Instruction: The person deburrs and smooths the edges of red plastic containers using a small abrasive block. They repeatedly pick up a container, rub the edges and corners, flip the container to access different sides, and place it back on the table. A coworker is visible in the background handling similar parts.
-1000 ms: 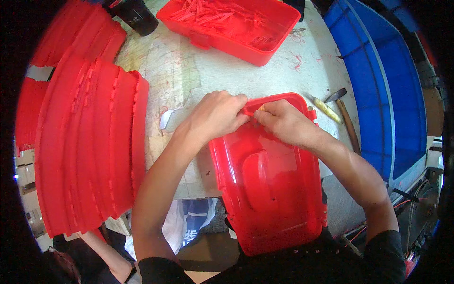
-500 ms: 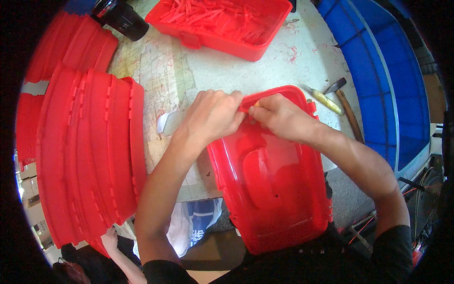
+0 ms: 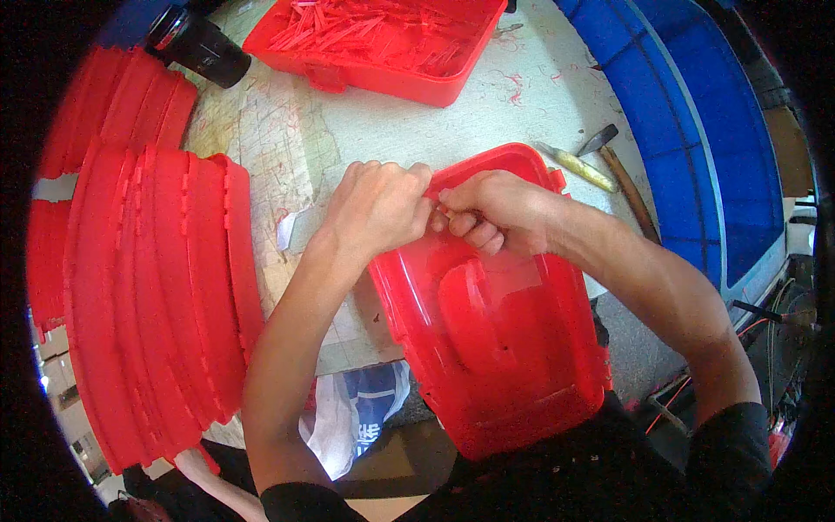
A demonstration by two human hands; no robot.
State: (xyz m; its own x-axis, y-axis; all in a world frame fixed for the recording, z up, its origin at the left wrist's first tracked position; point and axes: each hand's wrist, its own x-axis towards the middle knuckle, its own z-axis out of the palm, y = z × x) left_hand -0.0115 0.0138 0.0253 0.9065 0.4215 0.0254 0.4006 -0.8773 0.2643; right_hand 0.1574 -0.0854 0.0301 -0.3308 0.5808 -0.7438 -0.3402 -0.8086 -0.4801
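A red plastic lid (image 3: 487,322) with a raised oval in its middle lies tilted over the table's near edge, its near end against my body. My left hand (image 3: 378,209) is closed on the lid's far left corner, knuckles up. Close beside it, my right hand (image 3: 500,213) is closed at the same far edge, thumb and forefinger pinched together. A small reddish bit shows at those fingertips, too small to name. Both hands hide the far left part of the rim.
Stacked red plastic lids (image 3: 161,304) stand on the left; another person's arm (image 3: 217,487) reaches under them. A red box (image 3: 383,83) of red strips, a black cup (image 3: 200,48), a yellow-handled knife (image 3: 587,171), a hammer (image 3: 631,187) and a blue crate (image 3: 670,130) surround the worktable (image 3: 348,130).
My right hand has turned, so its curled lower fingers now show, and its pinch sits slightly further left. The whole scene has shifted a little leftward in view.
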